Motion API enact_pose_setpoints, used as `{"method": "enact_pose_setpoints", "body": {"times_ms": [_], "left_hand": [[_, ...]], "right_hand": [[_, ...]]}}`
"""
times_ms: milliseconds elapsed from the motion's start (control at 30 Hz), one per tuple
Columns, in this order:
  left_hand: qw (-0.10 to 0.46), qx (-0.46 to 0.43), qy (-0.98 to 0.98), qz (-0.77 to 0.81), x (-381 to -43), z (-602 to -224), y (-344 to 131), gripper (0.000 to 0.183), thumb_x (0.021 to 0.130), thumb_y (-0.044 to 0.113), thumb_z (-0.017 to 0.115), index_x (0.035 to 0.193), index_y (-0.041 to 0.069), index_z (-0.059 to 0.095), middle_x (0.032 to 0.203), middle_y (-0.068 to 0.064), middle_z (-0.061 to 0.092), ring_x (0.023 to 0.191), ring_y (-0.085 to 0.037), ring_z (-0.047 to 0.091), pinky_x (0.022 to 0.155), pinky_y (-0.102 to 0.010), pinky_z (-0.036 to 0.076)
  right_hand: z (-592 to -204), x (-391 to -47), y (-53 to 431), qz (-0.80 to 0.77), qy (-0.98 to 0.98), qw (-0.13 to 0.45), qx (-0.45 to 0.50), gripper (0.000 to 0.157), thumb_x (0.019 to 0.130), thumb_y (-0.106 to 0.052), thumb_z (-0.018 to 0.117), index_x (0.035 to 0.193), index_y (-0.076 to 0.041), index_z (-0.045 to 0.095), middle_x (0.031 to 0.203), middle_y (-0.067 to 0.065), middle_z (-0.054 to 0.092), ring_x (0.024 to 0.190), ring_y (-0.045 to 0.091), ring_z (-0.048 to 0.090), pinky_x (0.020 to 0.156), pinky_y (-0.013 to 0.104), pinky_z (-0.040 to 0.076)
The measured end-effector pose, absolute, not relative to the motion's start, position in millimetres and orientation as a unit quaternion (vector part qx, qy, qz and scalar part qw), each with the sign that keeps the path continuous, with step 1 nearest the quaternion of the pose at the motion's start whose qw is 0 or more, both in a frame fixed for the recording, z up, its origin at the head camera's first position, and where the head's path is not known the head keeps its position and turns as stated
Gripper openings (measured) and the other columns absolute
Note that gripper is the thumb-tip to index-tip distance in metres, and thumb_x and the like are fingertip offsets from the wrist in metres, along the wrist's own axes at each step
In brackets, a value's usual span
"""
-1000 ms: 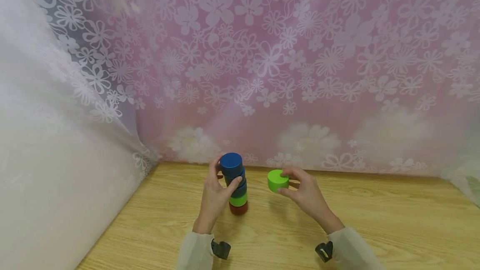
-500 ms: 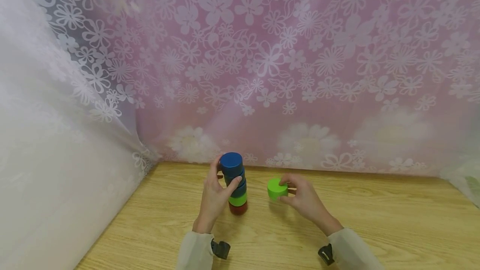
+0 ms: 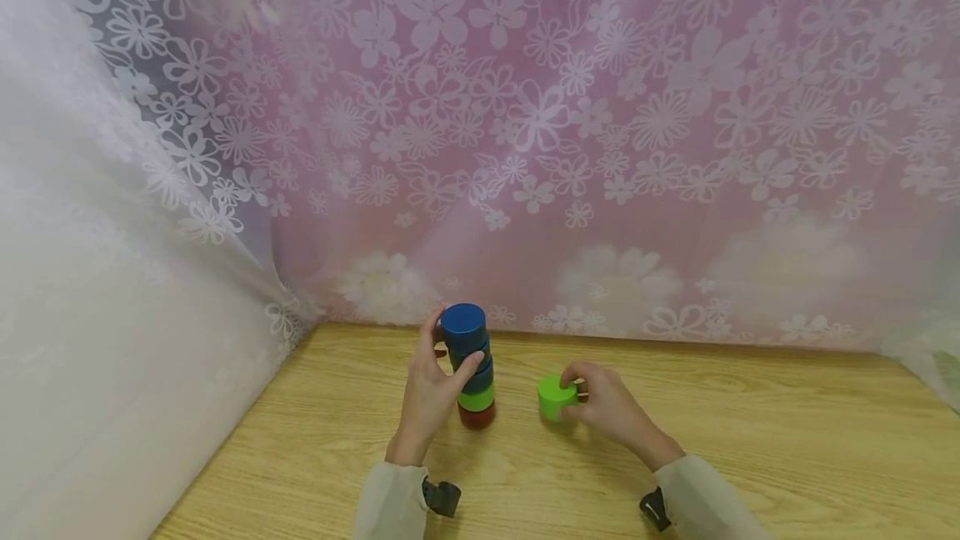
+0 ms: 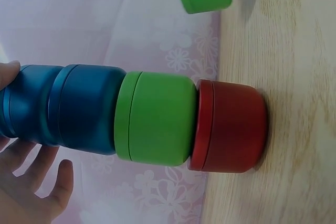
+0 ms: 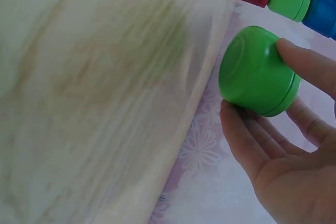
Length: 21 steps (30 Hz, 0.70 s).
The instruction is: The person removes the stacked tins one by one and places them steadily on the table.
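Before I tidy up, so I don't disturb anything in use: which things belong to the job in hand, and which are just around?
Seemingly in the job:
- left hand, gripping the stack of blue, green and red cylinders
- right hand, holding a separate green cylinder

Just around:
- table, under the stack
- flowered curtain, behind

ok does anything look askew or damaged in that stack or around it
Slightly askew: the stack looks staggered, since in the left wrist view the edges of the red container and the green container above it don't quite line up. No spill or damage shows.
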<state>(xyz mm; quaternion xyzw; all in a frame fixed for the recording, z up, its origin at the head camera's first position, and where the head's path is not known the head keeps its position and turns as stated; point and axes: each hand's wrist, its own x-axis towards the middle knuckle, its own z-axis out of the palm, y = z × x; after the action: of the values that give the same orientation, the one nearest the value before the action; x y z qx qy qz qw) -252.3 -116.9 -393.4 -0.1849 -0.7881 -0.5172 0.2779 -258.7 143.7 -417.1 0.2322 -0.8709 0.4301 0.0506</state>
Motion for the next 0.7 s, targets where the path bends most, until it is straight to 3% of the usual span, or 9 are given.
{"method": "enact_pose_setpoints", "body": {"times_ms": [367, 600, 700], "left_hand": [[0.27, -0.189, -0.787, -0.521, -252.8, -392.7, -117.8, 0.072, 0.091, 0.01, 0.078, 0.149, 0.001, 0.038, 0.132, -0.018, 0.06, 0.115, -0.035, 0.058, 0.09, -0.059, 0.048], [0.266, -0.185, -0.789, -0.522, -254.1, -394.3, -119.9, 0.07, 0.092, 0.013, 0.078, 0.149, 0.002, 0.039, 0.132, -0.019, 0.059, 0.115, -0.035, 0.058, 0.09, -0.06, 0.048], [0.264, -0.184, -0.79, -0.522, -254.0, -394.8, -120.5, 0.071, 0.091, 0.013, 0.078, 0.149, 0.002, 0.039, 0.132, -0.019, 0.059, 0.115, -0.035, 0.058, 0.09, -0.06, 0.048]], "right_hand": [[-421.4, -259.3, 140.8, 0.399, -0.89, 0.029, 0.217, 0.034, 0.071, 0.003, 0.089, 0.093, -0.001, 0.062, 0.106, 0.017, 0.065, 0.096, 0.042, 0.068, 0.08, 0.046, 0.059], [-419.6, -258.3, 140.7, 0.374, -0.899, 0.023, 0.228, 0.034, 0.069, 0.006, 0.089, 0.087, -0.003, 0.062, 0.111, 0.022, 0.066, 0.097, 0.043, 0.068, 0.079, 0.045, 0.059], [-416.0, -257.8, 140.6, 0.379, -0.898, 0.013, 0.221, 0.034, 0.07, 0.003, 0.089, 0.091, -0.003, 0.063, 0.112, 0.019, 0.065, 0.1, 0.042, 0.067, 0.08, 0.047, 0.058]]}}
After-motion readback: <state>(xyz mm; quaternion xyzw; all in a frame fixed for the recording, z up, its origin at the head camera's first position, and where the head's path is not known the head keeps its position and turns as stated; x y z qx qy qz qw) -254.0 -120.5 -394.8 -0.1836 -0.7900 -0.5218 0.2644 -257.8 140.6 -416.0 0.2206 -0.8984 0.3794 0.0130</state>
